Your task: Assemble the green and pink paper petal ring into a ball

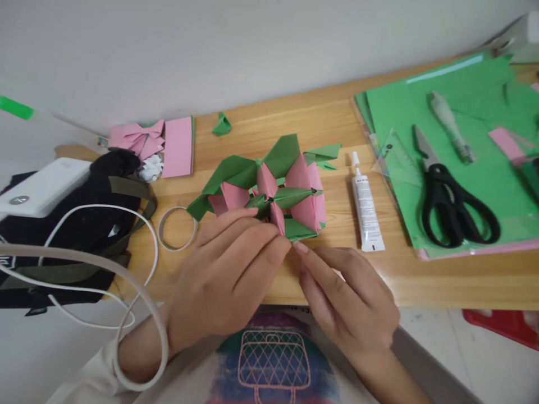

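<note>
A folded paper piece of pink and green units (301, 196) is held above the wooden table. My left hand (231, 264) is closed on its lower left part, fingers bent over the near edge. My right hand (349, 292) has its fingertips pinched together just below the piece's near edge, beside the left fingertips; whatever it pinches is too small or hidden to name. A small green folded piece (222, 124) lies behind. To the right of the paper piece is a white glue tube (368, 210) with its nozzle pointing away.
Black scissors (452, 207), a pen-like tool (452, 126) and a clear triangle ruler lie on green sheets (455, 90) at right. A tape ring (177, 228), pink paper (178, 147), black bag (105, 224), white power bank (44, 187) and looping cable are left.
</note>
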A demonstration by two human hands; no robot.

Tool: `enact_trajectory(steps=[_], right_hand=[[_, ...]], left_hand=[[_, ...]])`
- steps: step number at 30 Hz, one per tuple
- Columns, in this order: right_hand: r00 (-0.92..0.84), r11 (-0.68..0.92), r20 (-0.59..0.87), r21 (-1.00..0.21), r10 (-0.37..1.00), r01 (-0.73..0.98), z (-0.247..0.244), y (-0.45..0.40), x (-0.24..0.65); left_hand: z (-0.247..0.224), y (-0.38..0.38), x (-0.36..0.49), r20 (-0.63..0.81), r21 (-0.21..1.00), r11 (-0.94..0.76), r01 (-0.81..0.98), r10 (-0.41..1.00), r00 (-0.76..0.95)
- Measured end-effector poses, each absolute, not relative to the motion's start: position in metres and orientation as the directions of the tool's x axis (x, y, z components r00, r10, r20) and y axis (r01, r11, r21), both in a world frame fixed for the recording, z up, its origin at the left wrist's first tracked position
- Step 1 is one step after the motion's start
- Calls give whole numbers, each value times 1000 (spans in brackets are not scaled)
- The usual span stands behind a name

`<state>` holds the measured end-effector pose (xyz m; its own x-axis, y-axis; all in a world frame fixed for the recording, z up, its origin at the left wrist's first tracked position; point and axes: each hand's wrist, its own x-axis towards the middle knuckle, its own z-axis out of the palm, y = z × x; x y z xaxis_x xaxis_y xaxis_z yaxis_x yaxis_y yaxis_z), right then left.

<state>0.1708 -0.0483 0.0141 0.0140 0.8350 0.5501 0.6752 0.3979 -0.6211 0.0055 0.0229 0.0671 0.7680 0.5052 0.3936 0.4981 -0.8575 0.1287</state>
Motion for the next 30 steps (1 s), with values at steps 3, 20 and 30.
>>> enact_trajectory(steps=[3,20,30], right_hand=[[10,382,535,-616,845,689,15,-47,170],[-43,288,449,-492,892,822,38,-31,172],[-172,288,296,-410,939,866,57,-23,182]], left_hand=[[67,23,5,388,138,-856,498,509,768],[63,21,2,390,167,-842,513,534,750],[55,17,3,464,151,-819,553,553,692]])
